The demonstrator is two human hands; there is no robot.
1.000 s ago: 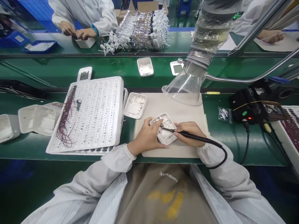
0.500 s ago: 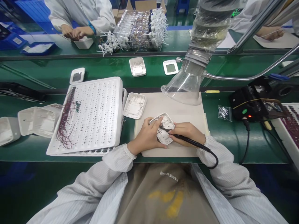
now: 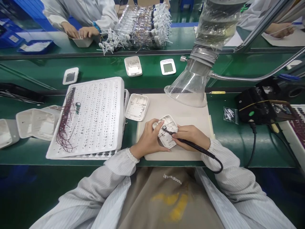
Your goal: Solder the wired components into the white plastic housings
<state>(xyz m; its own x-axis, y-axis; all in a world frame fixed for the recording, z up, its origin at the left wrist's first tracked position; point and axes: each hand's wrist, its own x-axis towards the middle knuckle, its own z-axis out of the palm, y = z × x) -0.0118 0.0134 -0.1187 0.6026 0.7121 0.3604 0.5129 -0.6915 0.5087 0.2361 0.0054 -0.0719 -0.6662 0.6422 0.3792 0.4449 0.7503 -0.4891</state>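
My left hand (image 3: 150, 137) is closed around the left side of a white plastic housing (image 3: 168, 138), held tilted over the beige mat (image 3: 181, 111). In my right hand (image 3: 192, 136) is a black soldering iron (image 3: 194, 145), gripped like a pen. Its tip reaches into the upper part of the housing, at a small round dark part (image 3: 164, 127) close to my left fingers. Whether the tip touches that part I cannot tell. A second white housing (image 3: 137, 107) lies open side up at the mat's upper left corner.
Stacked white trays (image 3: 95, 117) with red-black wires (image 3: 66, 124) stand at left, beside white bins (image 3: 35, 124). A clear fume hood (image 3: 188, 86) hangs above the mat. At right sits a black soldering station (image 3: 259, 101). Housings and displays (image 3: 168, 66) lie on the green strip behind; co-workers sit beyond.
The housings and displays on the green strip have shifted left. My left index finger has drawn back slightly, showing more of the small round part. Both hands keep their holds.
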